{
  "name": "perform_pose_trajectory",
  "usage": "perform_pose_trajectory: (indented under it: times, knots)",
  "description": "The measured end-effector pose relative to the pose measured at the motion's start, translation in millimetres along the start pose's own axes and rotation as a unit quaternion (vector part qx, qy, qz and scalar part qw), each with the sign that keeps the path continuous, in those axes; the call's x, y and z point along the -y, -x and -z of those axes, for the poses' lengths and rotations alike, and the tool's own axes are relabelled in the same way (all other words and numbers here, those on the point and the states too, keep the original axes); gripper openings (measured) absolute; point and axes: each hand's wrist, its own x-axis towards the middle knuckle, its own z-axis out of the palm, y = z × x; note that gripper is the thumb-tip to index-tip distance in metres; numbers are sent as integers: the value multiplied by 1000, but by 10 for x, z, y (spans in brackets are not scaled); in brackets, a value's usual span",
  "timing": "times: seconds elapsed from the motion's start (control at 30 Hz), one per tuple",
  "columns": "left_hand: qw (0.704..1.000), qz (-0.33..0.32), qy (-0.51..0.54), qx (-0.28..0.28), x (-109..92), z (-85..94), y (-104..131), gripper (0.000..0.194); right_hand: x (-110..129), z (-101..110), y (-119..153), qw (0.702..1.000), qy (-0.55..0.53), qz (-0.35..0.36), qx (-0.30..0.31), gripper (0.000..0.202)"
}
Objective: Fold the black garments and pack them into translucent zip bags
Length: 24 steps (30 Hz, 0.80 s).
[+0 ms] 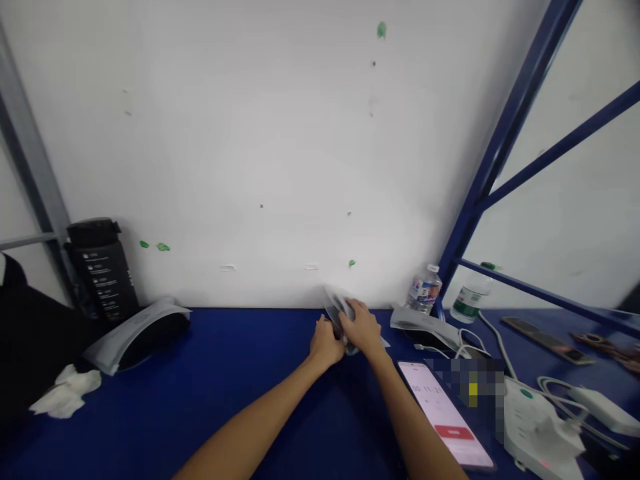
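Near the back of the blue table, both hands are together on a translucent grey plastic pouch (331, 301), which stands tilted between them. My left hand (327, 345) is closed at its lower left edge, the fingers curled in. My right hand (363, 327) grips it from the right and above, with the fingers bent over it. Whatever the pouch contains is mostly hidden by the fingers and slightly blurred. A similar pouch with a dark inside (145, 333) lies to the left. Another pale pouch (427, 325) lies right of my right hand.
A black bottle (107, 273) and crumpled tissue (67, 392) are at the left. To the right are a lit phone (445, 417), a clear water bottle (424, 290), a white power strip (537, 427) with cables, and a blue metal frame (480, 193). A white wall (280, 147) rises behind the table.
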Motion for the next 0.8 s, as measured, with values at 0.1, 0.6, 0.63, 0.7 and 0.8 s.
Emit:
perform_pose_trajectory:
  times: [0.1,0.6,0.63,0.7,0.8]
  knots:
    - [999,9,31,-30,56,227,98,9,-35,-32,-23,999,15,18,-44,59]
    - [914,137,350,-154,657,1200,1020,52,405,-156,440,901,-196,384,59,33]
    - [905,145,364,-165,657,1201,1069,54,485,-170,536,868,-227,434,82,36]
    - [894,152,384,-174,636,1199,1143,54,603,-223,689,839,-245,478,81,38]
    - [897,152,383,-164,563,1204,1201,49,651,-309,777,839,-227,495,19,35]
